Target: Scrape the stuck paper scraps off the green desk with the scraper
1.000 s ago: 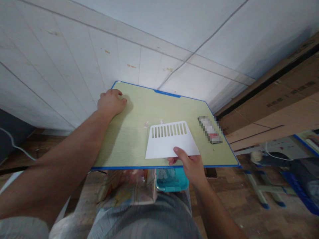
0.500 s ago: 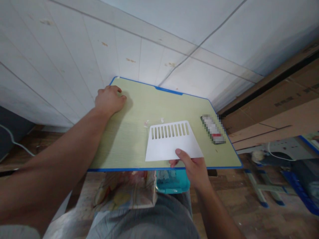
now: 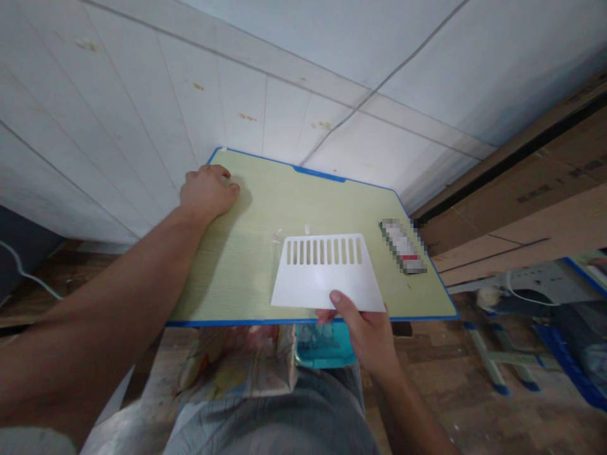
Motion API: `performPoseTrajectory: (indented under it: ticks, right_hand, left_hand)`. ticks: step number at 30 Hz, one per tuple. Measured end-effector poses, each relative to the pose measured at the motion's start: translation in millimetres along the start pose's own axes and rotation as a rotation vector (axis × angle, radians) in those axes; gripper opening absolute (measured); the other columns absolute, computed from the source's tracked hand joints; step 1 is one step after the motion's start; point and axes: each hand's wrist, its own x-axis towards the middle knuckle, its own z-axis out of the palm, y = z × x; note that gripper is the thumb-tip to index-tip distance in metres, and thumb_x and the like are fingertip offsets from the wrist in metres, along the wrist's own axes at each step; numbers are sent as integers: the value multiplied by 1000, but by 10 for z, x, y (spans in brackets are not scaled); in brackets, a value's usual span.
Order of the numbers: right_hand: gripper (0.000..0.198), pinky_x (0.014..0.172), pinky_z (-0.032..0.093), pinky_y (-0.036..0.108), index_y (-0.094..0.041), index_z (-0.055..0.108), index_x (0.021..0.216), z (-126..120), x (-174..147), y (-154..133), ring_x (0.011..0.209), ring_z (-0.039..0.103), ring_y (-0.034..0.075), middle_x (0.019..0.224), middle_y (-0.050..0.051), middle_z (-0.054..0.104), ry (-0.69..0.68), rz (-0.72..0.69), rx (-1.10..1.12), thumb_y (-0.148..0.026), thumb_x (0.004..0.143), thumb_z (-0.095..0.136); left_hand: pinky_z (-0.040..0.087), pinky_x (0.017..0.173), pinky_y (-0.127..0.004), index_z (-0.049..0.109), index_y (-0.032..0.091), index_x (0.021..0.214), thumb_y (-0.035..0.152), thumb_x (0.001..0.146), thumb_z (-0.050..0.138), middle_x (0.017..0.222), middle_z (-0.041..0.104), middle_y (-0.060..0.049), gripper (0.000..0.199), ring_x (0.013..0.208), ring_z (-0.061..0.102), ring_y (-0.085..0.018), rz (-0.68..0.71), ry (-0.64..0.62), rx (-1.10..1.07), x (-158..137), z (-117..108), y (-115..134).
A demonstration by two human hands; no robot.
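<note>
My right hand (image 3: 367,332) holds a white flat plastic scraper (image 3: 322,284) by its near edge. Its thumb lies on top and its fingers go underneath. A row of slots runs along the scraper's far side. The scraper is over the front part of a pale yellow-green desktop (image 3: 294,202) with blue edging; I cannot tell whether it touches the surface. At the desktop's left edge rests my left hand (image 3: 208,194), palm down, fingers bent and thumb apart from them, holding no object. Small pale scraps (image 3: 277,235) lie just beyond the scraper.
A pixelated flat item (image 3: 403,246) lies on the desktop's right side. Cardboard boxes (image 3: 521,202) stand to the right, and a white wall (image 3: 284,107) with a cable rises behind. Below the front edge are a turquoise container (image 3: 327,347) and a patterned bag (image 3: 256,366).
The scraper has turned slightly and shifted a little toward me, with my right hand moving along. My left hand stays in the same place on the desktop.
</note>
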Motion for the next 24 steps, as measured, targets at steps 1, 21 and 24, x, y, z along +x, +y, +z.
performPoseTrajectory:
  ticks: [1, 21, 24]
  right_hand:
    - [50, 74, 80, 44, -26, 92, 80, 43, 4, 17, 69, 89, 31, 74, 9, 89, -21, -8, -6, -64, 111, 96]
    - [47, 58, 71, 37, -19, 89, 101, -83, 810, 46, 58, 85, 28, 81, 11, 94, 254, -36, 164, -59, 88, 111]
    - [44, 56, 68, 34, -19, 88, 105, -59, 1130, 30, 59, 86, 26, 84, 12, 95, 318, -93, 169, -57, 90, 106]
  left_hand:
    - [52, 147, -69, 76, 10, 176, 44, 110, 65, 192, 67, -26, 74, 174, 60, -49, -2, 0, 0, -7, -4, 4]
    - [59, 140, -66, 86, 21, 165, 42, 112, 73, 184, 75, -20, 58, 170, 64, -54, 5, 74, -13, 99, 154, -124]
    - [60, 139, -68, 86, 22, 165, 39, 113, 71, 183, 75, -20, 56, 169, 64, -54, 9, 82, -17, 110, 188, -143]
